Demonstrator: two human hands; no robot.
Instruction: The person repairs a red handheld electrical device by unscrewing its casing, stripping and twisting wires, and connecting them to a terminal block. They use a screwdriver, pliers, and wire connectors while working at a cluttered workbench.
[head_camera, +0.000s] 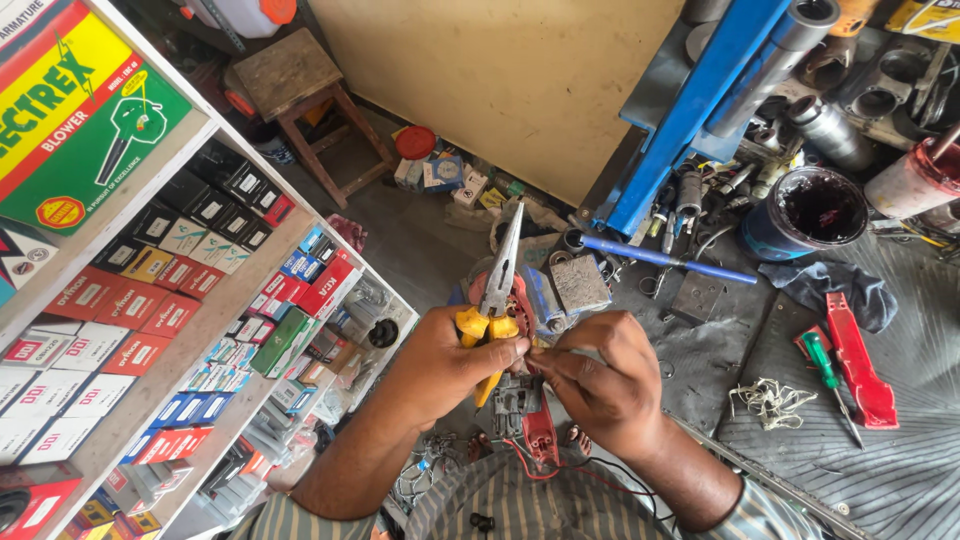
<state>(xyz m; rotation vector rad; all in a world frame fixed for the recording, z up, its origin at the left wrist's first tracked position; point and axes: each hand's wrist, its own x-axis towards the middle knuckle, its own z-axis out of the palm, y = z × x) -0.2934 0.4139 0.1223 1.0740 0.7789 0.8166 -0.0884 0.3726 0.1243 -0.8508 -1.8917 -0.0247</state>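
Head view looks down on two bare hands meeting above a cluttered workbench (900, 470). Left hand (445, 365) is closed around the yellow handles of long-nose pliers (497, 290), whose slim steel jaws stand shut and point up and away from the person. Right hand (600, 385) is pinched narrow, thumb and fingertips closed on something thin just beside the left fingertips; it looks like a fine wire end, but it is too small to tell for sure. Under both hands sits a small grey electrical part (515, 400) in a red plastic housing (540, 435), with thin red and black leads trailing toward the person.

Judging by their look, the pliers are rigid and moderately heavy, with grippy sleeved handles that are the natural place to hold; the bare jaws would be slick. Whatever the right fingers pinch is likely light, bendable and easily kinked.

Nearby lie a red-handled tool (858, 365), a green screwdriver (828, 372), a dark paint tin (808, 212) and a blue rod (668, 260).
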